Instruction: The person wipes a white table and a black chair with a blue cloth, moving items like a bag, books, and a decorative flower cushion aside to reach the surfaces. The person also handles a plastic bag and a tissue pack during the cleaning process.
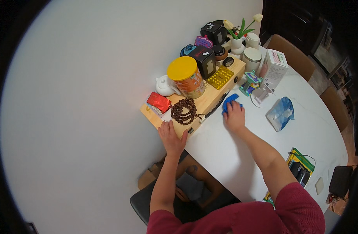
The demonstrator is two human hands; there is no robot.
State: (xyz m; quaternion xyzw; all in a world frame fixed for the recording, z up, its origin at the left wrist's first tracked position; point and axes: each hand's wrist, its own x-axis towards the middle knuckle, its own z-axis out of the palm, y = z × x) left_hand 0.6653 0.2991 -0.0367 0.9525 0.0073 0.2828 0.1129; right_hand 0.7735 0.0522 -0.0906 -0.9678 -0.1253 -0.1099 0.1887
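Note:
My right hand (pixel 235 116) presses a blue cloth (pixel 230 101) against the white marbled tabletop (pixel 214 152), beside the black handle (pixel 217 106) of a wooden case. My left hand (pixel 171 139) rests on the near corner of that wooden case (pixel 206 102), fingers apart and holding nothing. Just beyond it on the case lie a brown bead string (pixel 183 111) and a red packet (pixel 159 101). Behind these stand a white teapot (pixel 165 86) and a large tin with a yellow lid (pixel 183 68). A yellow blister pack (pixel 220 77) lies farther along the case.
Right of the cloth stand a small green-and-purple stand (pixel 250 82) and a white phone stand (pixel 262 96). A blue tissue pack (pixel 281 114) lies farther right. A white box (pixel 273 68), jars (pixel 251 58) and a tulip vase (pixel 237 45) stand behind. Black chair (pixel 144 200) below.

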